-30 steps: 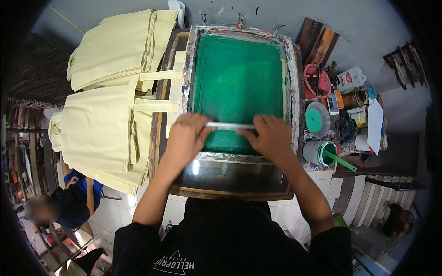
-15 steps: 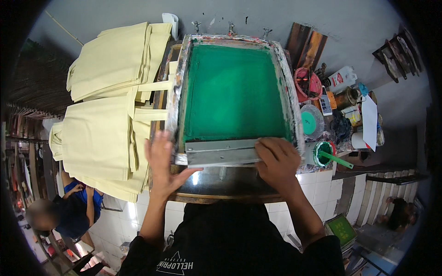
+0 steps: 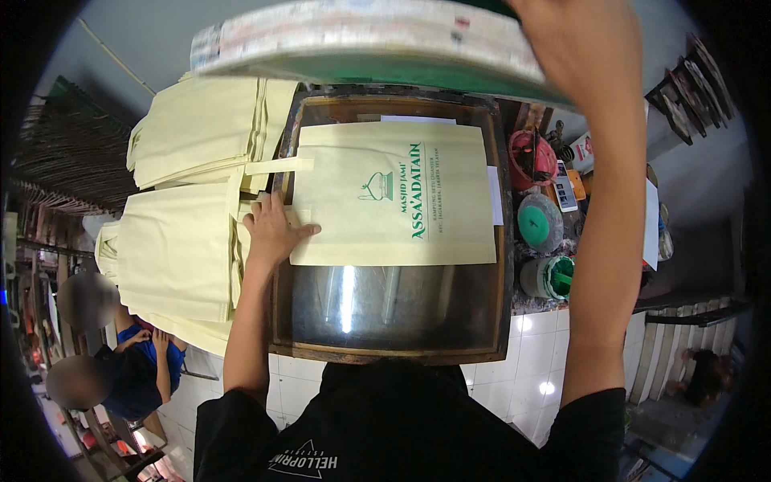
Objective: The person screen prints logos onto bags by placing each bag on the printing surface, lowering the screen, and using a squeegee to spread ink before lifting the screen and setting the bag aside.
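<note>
— Your right hand [image 3: 577, 48] grasps the frame [image 3: 369, 40], tilted up above the far end of the table [image 3: 401, 313]; some fingers run out of view. And the left hand [image 3: 271, 231]?
— Spread loosely, your thumb over the left edge of the bag [image 3: 385, 229].
— Where's that bag?
— Flat on the table before you, green print [image 3: 416, 193] up, beside the stacked bags [image 3: 177, 249].

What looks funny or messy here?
White paper pokes out past the far and right edges of the bag, so it looks unevenly tucked. The frame in the right hand has blotchy stains along its side.
</note>
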Action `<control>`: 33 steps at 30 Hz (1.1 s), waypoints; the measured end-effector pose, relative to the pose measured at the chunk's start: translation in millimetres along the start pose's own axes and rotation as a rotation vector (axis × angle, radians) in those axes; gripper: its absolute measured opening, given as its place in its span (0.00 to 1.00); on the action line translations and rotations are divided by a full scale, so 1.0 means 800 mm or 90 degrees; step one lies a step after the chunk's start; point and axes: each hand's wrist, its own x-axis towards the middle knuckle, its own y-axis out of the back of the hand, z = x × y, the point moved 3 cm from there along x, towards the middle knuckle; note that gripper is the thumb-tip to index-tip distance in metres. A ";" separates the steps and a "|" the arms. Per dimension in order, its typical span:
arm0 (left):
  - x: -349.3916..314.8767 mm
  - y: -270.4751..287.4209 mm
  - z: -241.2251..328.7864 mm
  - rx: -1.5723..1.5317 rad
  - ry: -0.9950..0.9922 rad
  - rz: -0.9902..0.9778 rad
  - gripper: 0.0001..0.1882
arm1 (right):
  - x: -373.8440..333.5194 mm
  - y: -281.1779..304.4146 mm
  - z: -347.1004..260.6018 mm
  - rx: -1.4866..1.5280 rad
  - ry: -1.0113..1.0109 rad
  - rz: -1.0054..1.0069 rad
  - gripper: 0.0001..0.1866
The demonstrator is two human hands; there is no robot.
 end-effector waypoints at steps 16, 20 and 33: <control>-0.036 0.239 -0.302 -0.287 0.205 0.114 0.30 | 0.091 0.010 0.021 0.178 0.089 0.213 0.16; -0.073 0.316 -0.431 0.132 0.431 0.217 0.32 | 0.084 0.004 0.007 0.157 0.131 0.248 0.15; 0.079 0.067 -0.176 0.205 -0.050 -0.008 0.44 | 0.120 0.014 0.034 0.109 0.137 0.248 0.32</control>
